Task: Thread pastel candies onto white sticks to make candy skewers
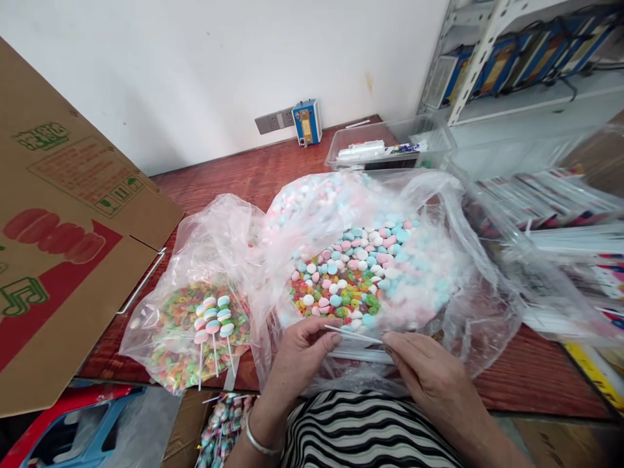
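A thin white lollipop stick (358, 335) spans the space between my two hands. My left hand (305, 351) pinches its left end between thumb and forefinger, and my right hand (426, 364) grips the other end. More white sticks (363, 355) lie just below, in the folds of clear plastic. Beyond my fingers an opened bag holds pink, blue and white candies (361, 253), with colourful ring gummies (358, 286) among them. To the left, three candy skewers (212, 315) with stacked pastel pieces rest on a clear bag of ring gummies (175, 351).
A large cardboard box (97, 214) stands at the left. Clear plastic bins (341, 140) sit at the back and right. A blue device (307, 123) is by the wall socket, and a white shelf (475, 65) rises at the right. Wrapped candies (227, 422) fill a box below the table edge.
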Demonstrator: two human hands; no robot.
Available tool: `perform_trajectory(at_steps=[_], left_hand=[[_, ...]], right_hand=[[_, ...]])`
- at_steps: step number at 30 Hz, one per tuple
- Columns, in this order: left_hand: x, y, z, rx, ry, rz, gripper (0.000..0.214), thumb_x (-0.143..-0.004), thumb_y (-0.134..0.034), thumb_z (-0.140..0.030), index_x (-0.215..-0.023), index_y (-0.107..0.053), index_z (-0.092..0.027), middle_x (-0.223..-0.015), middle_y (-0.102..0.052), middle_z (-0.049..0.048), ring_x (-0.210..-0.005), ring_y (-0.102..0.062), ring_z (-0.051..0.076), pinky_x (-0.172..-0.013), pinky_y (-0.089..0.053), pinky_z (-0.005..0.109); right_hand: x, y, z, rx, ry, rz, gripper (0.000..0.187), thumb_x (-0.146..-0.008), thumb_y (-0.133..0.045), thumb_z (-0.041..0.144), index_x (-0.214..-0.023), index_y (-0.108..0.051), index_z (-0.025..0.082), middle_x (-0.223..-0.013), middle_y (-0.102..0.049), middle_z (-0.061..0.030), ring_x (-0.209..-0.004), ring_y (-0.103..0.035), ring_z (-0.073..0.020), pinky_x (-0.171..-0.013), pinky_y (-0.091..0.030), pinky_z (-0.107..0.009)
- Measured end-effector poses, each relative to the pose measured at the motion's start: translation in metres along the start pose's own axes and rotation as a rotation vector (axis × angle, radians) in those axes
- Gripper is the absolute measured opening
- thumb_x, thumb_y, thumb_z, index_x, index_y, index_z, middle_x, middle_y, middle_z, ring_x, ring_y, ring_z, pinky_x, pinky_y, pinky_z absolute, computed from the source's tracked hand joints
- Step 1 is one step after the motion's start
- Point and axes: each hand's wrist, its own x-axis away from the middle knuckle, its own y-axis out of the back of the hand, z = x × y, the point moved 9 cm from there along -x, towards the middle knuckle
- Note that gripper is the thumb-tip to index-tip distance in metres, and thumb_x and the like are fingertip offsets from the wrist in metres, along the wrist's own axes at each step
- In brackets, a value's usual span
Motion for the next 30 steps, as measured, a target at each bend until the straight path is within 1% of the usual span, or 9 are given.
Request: perform_trajectory(at_steps=[3, 15, 19, 21, 23, 25, 27, 28, 30], left_hand=[[-0.004, -0.008, -0.001, 0.106, 0.033, -0.017, 0.025, -0.079, -0.069, -0.036, -0.098, -0.078, -0.021, -0.076, -0.072, 0.0038, -0.068, -0.061, 0.016, -0.065, -0.048, 0.026], [-0.008, -0.012, -0.010, 0.115, -0.025, 0.022, 0.022, -0.083, -0.068, -0.038, -0.091, -0.079, -0.020, -0.072, -0.068, 0.0033, -0.066, -0.059, 0.013, -0.062, -0.046, 0.023], [-0.005, 0.001, -0.011, 0.217, -0.064, -0.039, 0.022, -0.088, -0.063, -0.036, -0.094, -0.075, -0.020, -0.064, -0.065, 0.0010, -0.054, -0.056, 0.010, -0.050, -0.042, 0.019], [0.000, 0.016, -0.024, 0.229, -0.192, -0.146, 0.019, -0.091, -0.059, -0.031, -0.096, -0.073, -0.021, -0.068, -0.068, 0.0018, -0.056, -0.060, 0.012, -0.051, -0.046, 0.021], [0.011, 0.018, -0.053, 0.096, -0.463, -0.173, 0.015, -0.090, -0.058, -0.021, -0.098, -0.071, -0.022, -0.079, -0.073, 0.0040, -0.068, -0.067, 0.015, -0.062, -0.054, 0.025], [0.030, -0.005, -0.085, -0.134, -0.797, -0.068, 0.023, -0.086, -0.060, -0.010, -0.103, -0.070, -0.021, -0.089, -0.075, 0.0057, -0.081, -0.070, 0.016, -0.073, -0.056, 0.028], [0.048, -0.038, -0.098, -0.338, -1.041, 0.067, 0.031, -0.084, -0.060, -0.006, -0.112, -0.066, -0.019, -0.092, -0.076, 0.0063, -0.086, -0.070, 0.016, -0.077, -0.056, 0.028], [0.051, -0.053, -0.097, -0.422, -1.099, 0.118, 0.034, -0.084, -0.060, -0.006, -0.116, -0.064, -0.018, -0.094, -0.076, 0.0064, -0.088, -0.070, 0.016, -0.078, -0.056, 0.028], [0.045, -0.070, -0.088, -0.560, -1.114, 0.153, 0.040, -0.086, -0.058, -0.007, -0.125, -0.058, -0.017, -0.102, -0.075, 0.0073, -0.092, -0.069, 0.016, -0.080, -0.056, 0.028]], right_hand=[[-0.002, -0.001, -0.001, 0.002, 0.002, -0.007, 0.025, -0.097, -0.045, 0.018, -0.100, -0.070, 0.019, -0.092, -0.077, -0.0071, -0.083, -0.073, -0.0198, -0.076, -0.059, -0.033], [-0.007, 0.001, -0.001, -0.018, 0.014, -0.012, 0.020, -0.097, -0.048, 0.017, -0.099, -0.068, 0.019, -0.091, -0.076, -0.0062, -0.083, -0.072, -0.0193, -0.076, -0.057, -0.032], [-0.005, 0.023, -0.004, -0.035, -0.090, -0.158, 0.014, -0.092, -0.058, 0.022, -0.102, -0.068, 0.019, -0.098, -0.073, -0.0096, -0.091, -0.068, -0.0229, -0.083, -0.053, -0.036], [-0.003, 0.031, -0.014, -0.157, -0.253, -0.206, 0.014, -0.091, -0.060, 0.028, -0.098, -0.069, 0.020, -0.091, -0.072, -0.0084, -0.084, -0.067, -0.0222, -0.078, -0.053, -0.035], [-0.003, 0.015, -0.027, -0.485, -0.492, -0.103, 0.023, -0.095, -0.054, 0.037, -0.099, -0.070, 0.021, -0.078, -0.069, -0.0051, -0.066, -0.064, -0.0181, -0.062, -0.052, -0.030], [-0.003, -0.014, -0.032, -0.938, -0.758, 0.007, 0.036, -0.097, -0.047, 0.047, -0.109, -0.068, 0.020, -0.075, -0.068, -0.0042, -0.057, -0.059, -0.0156, -0.050, -0.048, -0.026], [-0.006, -0.031, -0.034, -1.297, -0.967, -0.055, 0.041, -0.092, -0.056, 0.051, -0.116, -0.065, 0.018, -0.078, -0.068, -0.0038, -0.060, -0.059, -0.0145, -0.052, -0.048, -0.025], [-0.010, -0.033, -0.037, -1.401, -1.029, -0.126, 0.041, -0.088, -0.063, 0.049, -0.114, -0.066, 0.018, -0.075, -0.066, -0.0021, -0.060, -0.057, -0.0131, -0.053, -0.048, -0.023], [-0.019, -0.032, -0.046, -1.497, -1.079, -0.249, 0.037, -0.079, -0.074, 0.042, -0.105, -0.067, 0.017, -0.064, -0.058, 0.0031, -0.054, -0.051, -0.0094, -0.051, -0.044, -0.020]])
